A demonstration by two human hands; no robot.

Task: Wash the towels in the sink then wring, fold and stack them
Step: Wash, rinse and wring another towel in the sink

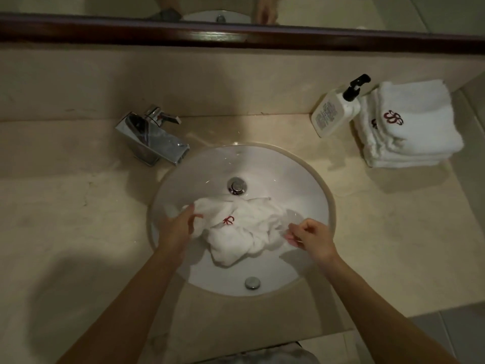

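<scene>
Viewed from the head camera, looking down. White oval sink set into the beige stone counter, at the centre of the view. Crumpled white towel with a red embroidered mark lying in the basin, spread from the centre toward 6 o'clock, just below the drain plug. Left hand at 9 o'clock of the towel, fingers extended and touching its left edge; grip apart, with fingers not curled round the cloth. Right hand at 3 o'clock of the towel, fingers curled and pinching the right edge of the cloth; grip clamped on the towel. Both forearms entering from 6 o'clock. Overflow cap on the basin wall at 6 o'clock. Chrome faucet mounted on the counter at 10 o'clock of the sink, spout angled toward the basin. Stack of folded white towels bearing red marks placed on the counter at 2 o'clock, well apart from the sink. White pump bottle with a black dispenser head standing just beside the stack, on its 9 o'clock side. Dark wooden mirror frame running across the view at 12 o'clock.
</scene>
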